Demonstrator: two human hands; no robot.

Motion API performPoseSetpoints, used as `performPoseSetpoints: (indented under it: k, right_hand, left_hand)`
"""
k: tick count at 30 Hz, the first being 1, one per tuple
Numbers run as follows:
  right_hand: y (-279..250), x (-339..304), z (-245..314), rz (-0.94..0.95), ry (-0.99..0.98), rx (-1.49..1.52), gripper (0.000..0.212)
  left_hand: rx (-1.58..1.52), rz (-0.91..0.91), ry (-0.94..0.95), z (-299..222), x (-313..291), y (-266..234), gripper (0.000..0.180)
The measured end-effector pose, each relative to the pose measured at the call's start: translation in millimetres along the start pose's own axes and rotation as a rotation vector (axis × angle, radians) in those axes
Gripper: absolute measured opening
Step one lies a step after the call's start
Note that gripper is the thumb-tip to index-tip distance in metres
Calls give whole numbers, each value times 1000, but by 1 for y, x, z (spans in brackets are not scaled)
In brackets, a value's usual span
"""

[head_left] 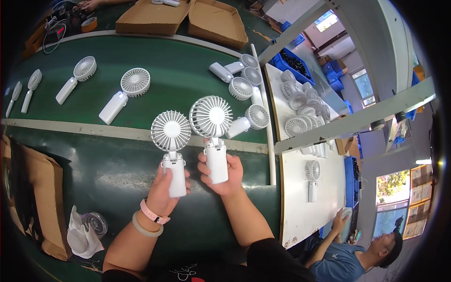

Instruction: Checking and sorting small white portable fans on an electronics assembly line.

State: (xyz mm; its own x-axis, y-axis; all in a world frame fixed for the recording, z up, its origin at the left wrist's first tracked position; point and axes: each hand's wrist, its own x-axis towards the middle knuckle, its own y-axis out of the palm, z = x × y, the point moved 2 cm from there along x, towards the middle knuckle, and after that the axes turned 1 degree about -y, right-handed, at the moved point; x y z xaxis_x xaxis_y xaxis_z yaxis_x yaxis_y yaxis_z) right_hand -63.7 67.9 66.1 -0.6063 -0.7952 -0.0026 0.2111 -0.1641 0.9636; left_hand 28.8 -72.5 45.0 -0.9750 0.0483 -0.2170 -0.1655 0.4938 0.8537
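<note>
Two white handheld fans are held upright side by side over the green bench. My left hand (162,190) is wrapped round the handle of the left fan (176,176). The right fan (217,162) is gripped by my right hand (232,176), its fingers curled about the handle. Both round grilles point up and away from me, close together. Just behind the right one, another white fan (240,127) lies on the belt, with several more fans (242,88) bunched beyond it. A single fan (112,107) rests on the belt to the left.
The green conveyor belt (159,56) carries fans spaced out leftward. Open cardboard boxes (152,19) stand at the far side. At right, a white table (300,188) holds many fans, below a metal frame (357,117). A co-worker (347,258) works there. A cardboard box (49,202) stands at left.
</note>
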Motion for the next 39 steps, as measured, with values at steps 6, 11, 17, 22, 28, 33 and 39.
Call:
performPoseSetpoints:
  k: [6, 11, 17, 22, 28, 33, 39]
  right_hand:
    - [2, 1, 0, -32, -40, -225, 61]
    - [-5, -2, -2, -166, -261, -623, 50]
    - [0, 0, -6, -351, -224, -708, 42]
    - [-2, 2, -1, -364, -219, -737, 41]
    - [-7, 4, 0, -384, -249, -714, 39]
    - [-8, 4, 3, -373, -229, -647, 37]
    - [-7, 3, -1, -383, -253, -694, 36]
  left_hand:
    - [-80, -29, -55, 1, 4, -4, 46]
    - [-191, 44, -8, -5, 4, 6, 41]
    - [-86, 17, 75, -4, 1, 5, 70]
    - [-27, 13, 6, 1, 2, 4, 48]
    - [253, 32, 65, 6, -1, 2, 48]
    - [222, 61, 44, 5, -1, 1, 48]
    - [244, 55, 0, 3, -2, 4, 41]
